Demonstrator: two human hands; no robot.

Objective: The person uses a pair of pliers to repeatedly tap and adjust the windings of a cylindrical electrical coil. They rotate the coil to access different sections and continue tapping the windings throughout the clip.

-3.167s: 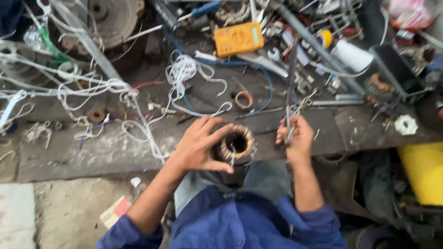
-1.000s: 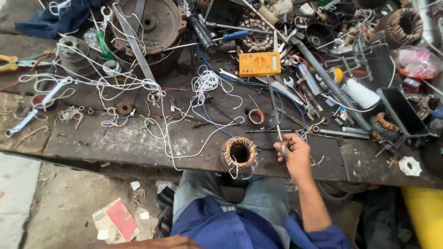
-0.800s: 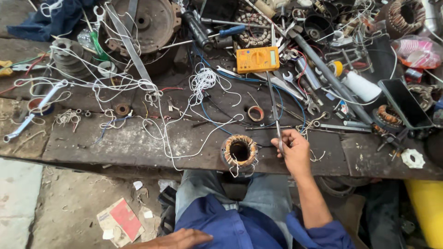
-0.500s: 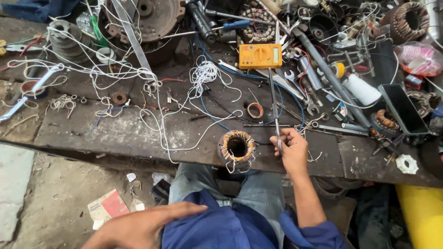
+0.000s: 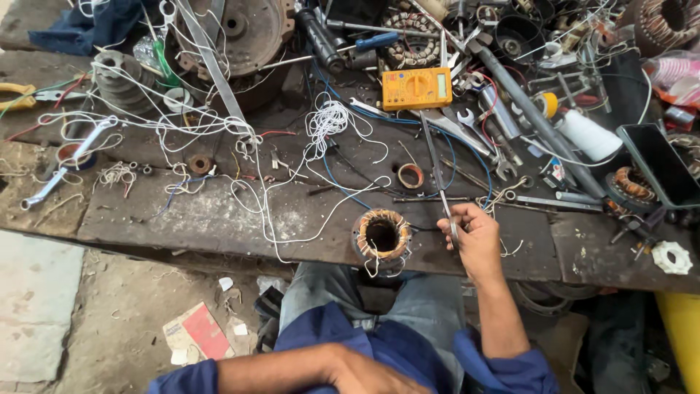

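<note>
A small round motor stator (image 5: 381,236) with copper windings stands on end at the near edge of the dark workbench (image 5: 219,219). My right hand (image 5: 472,235) rests just to its right, pinching a long thin metal rod (image 5: 436,175) that points away toward the yellow multimeter (image 5: 416,88). My left hand (image 5: 364,373) is low at the bottom of the view, over my lap in blue clothing, holding nothing.
Tangled white wire (image 5: 321,131) lies across the bench. Behind are a large motor housing (image 5: 240,29), spanners (image 5: 481,131), a grey pipe (image 5: 536,120), a dark phone (image 5: 652,164) and a tape roll (image 5: 410,175). A yellow container (image 5: 682,335) stands at the lower right.
My left hand let go of the stator and dropped down to my lap. My right hand stays beside the stator with the rod. The view has shifted back.
</note>
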